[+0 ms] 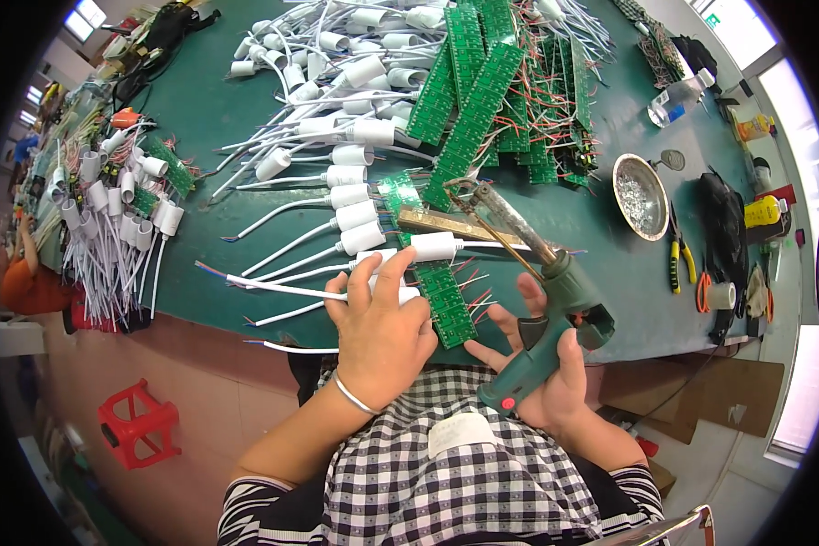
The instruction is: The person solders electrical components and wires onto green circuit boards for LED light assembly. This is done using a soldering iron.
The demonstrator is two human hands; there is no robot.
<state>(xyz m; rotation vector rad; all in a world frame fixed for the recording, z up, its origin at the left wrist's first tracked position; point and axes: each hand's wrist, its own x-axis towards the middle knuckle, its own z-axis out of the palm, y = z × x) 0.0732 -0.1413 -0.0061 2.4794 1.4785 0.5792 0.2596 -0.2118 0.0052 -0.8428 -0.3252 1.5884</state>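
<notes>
Two hands share the work: my left hand (379,329) pins the green circuit strip (446,300) flat on the bench (218,109), steadying it while my right hand (555,373) grips the soldering gun (546,309).

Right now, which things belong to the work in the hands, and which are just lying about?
In use: left hand pressing a white cable; green circuit strip; right hand holding a green soldering gun.

Lying about: metal bowl, plastic bottle, yellow-handled pliers, red stool.
</notes>
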